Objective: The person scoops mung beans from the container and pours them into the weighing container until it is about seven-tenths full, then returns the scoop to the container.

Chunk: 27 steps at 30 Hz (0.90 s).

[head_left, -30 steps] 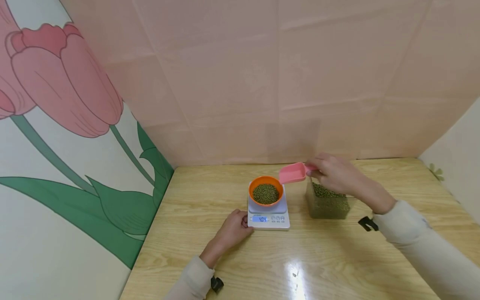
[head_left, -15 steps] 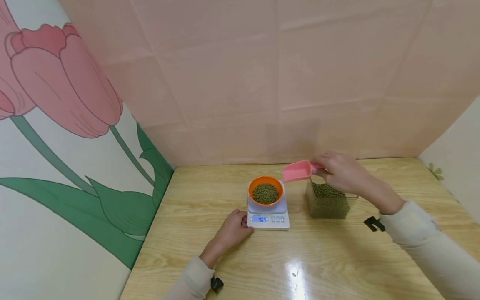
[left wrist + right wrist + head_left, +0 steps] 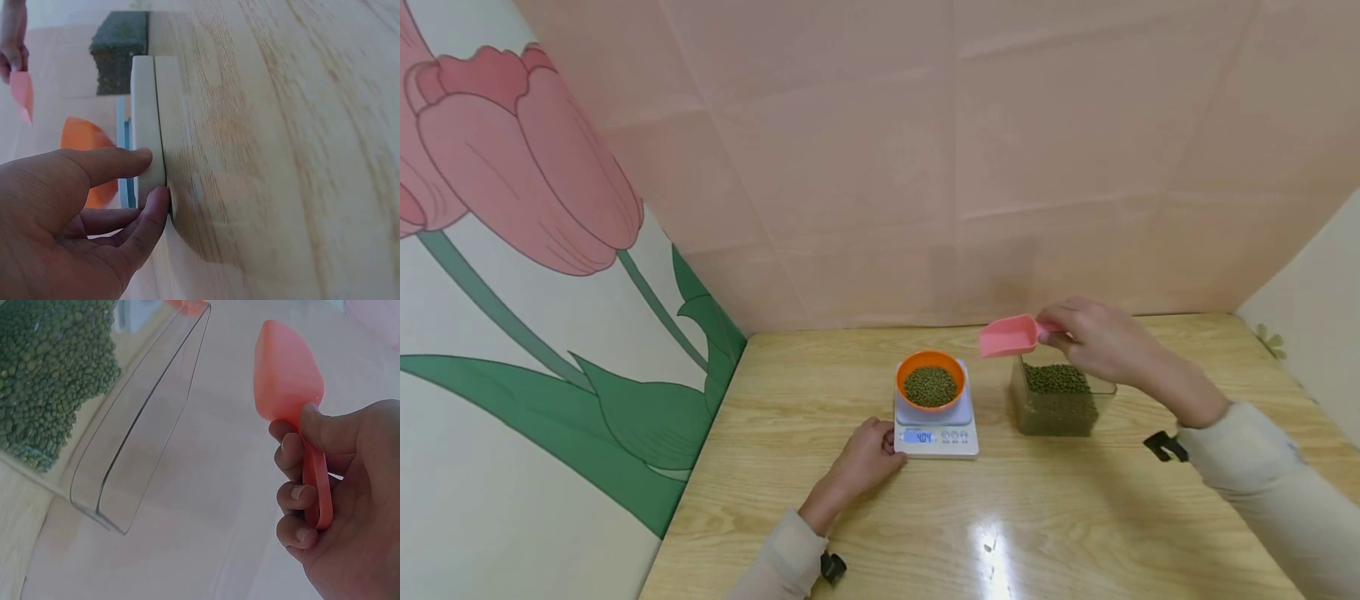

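Observation:
My right hand (image 3: 1093,337) holds a pink scoop (image 3: 1009,336) by its handle, above the left rim of a clear container (image 3: 1033,421). The right wrist view shows fingers curled round the handle and the scoop (image 3: 287,375) seen from outside. Green mung beans (image 3: 1056,379) partly fill the container. To its left, an orange bowl (image 3: 927,359) with mung beans (image 3: 930,387) sits on a white kitchen scale (image 3: 936,450), whose display reads 404. My left hand (image 3: 865,457) grips the scale's front left corner; in the left wrist view, fingertips (image 3: 142,161) press its edge.
The wooden table (image 3: 820,375) meets a pink covered wall (image 3: 850,208) at the back. A wall with painted tulips (image 3: 550,183) stands at left, and a pale wall (image 3: 1322,283) at right. A black wrist strap piece (image 3: 1165,446) hangs below my right cuff.
My right hand has moved right and slightly up with the scoop, away from the bowl to above the container's edge. The left hand, bowl and display reading stay the same.

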Each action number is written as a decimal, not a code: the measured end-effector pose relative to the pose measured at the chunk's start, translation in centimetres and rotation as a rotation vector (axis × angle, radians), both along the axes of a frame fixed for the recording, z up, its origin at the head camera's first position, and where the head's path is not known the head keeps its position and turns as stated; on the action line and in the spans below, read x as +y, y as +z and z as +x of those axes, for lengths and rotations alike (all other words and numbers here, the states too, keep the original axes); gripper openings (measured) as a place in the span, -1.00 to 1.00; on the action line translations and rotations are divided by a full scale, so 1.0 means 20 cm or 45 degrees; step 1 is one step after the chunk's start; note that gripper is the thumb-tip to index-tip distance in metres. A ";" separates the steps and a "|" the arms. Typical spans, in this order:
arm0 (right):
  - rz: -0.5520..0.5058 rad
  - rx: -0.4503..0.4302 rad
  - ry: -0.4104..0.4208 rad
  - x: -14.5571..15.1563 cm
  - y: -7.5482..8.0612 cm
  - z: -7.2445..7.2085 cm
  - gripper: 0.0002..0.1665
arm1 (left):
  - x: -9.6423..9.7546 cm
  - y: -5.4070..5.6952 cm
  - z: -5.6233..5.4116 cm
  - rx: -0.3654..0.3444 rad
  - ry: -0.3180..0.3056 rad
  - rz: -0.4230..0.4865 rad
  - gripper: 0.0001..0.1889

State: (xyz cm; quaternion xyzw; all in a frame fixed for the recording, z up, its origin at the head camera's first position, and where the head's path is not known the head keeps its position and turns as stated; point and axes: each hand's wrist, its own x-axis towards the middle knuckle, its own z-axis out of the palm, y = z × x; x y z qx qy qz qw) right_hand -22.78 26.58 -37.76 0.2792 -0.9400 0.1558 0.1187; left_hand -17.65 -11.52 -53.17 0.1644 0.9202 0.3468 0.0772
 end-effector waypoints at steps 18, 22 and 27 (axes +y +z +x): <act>0.012 0.029 -0.049 0.09 0.00 0.02 -0.77 | 0.00 -0.01 -0.01 0.004 0.000 -0.007 -0.79; 0.014 0.032 -0.061 0.11 -0.01 0.02 -0.77 | 0.00 -0.01 -0.01 -0.001 0.000 -0.001 -0.79; 0.020 0.053 -0.062 0.14 -0.03 0.02 -0.76 | -0.01 -0.02 -0.01 -0.006 0.001 0.005 -0.80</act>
